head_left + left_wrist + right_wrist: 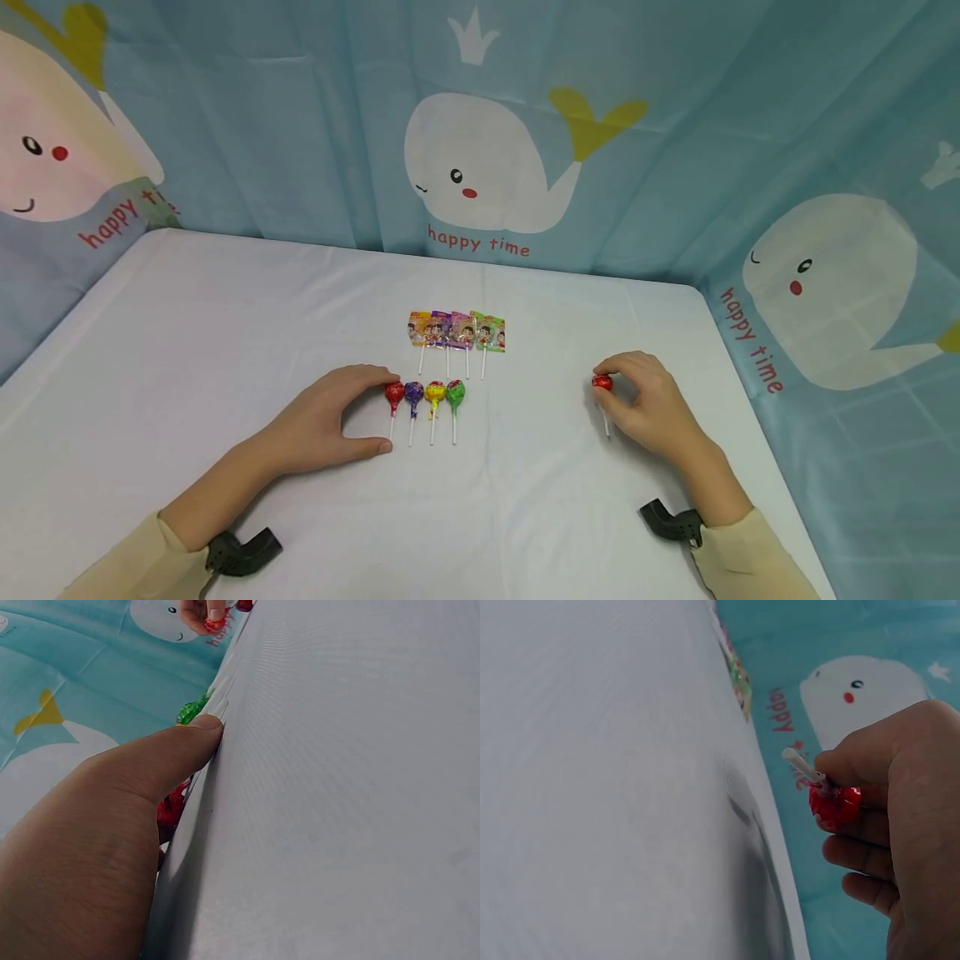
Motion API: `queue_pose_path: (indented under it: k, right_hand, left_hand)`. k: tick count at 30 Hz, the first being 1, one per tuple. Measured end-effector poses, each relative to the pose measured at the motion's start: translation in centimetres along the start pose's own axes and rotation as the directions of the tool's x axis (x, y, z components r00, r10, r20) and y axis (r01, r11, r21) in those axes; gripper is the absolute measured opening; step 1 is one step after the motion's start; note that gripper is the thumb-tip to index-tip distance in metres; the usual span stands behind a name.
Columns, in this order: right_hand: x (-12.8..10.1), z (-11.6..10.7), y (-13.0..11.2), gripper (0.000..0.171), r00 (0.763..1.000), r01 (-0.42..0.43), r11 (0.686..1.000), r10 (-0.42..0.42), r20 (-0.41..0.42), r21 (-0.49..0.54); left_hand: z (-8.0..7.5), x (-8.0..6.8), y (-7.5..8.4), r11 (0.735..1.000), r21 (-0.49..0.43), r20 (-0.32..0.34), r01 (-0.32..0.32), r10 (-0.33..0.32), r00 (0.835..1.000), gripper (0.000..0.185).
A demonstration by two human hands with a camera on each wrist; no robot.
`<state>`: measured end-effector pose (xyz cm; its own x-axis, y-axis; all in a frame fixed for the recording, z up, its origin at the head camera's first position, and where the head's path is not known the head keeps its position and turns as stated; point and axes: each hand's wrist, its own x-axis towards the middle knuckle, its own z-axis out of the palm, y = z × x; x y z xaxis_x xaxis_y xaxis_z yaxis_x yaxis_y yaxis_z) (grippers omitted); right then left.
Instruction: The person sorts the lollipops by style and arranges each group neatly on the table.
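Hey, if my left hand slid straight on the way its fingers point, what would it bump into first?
Most likely the red lollipop, first in the row of round ones. The left hand points right, its fingertips right beside that wrapper; whether they touch is unclear.

Left grip [330, 421] rests on the bench [187, 350], fingers arched; right grip [648, 400] curls, pinching a red lollipop [602, 383].

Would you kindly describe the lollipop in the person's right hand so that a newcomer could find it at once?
Start at the white table and look to its right side, away from the two rows of sweets in the middle. There the right hand pinches a red lollipop on a white stick. The only other red one lies in the row of round lollipops, beside the left hand; this one is alone.
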<state>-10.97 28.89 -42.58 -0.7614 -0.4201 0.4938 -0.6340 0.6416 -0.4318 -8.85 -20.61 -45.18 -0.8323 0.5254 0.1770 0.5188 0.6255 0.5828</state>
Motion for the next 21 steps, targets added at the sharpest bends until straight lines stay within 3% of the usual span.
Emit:
queue_pose_path:
  k: [21]
  right_hand:
    - [2.5,1.9,-2.1,0.02,0.999,0.034,0.997,-0.037,0.029,0.072]
  left_hand:
    - [0.1,0.1,-0.1,1.0,-0.009,-0.008,-0.011,0.011,1.0,0.086]
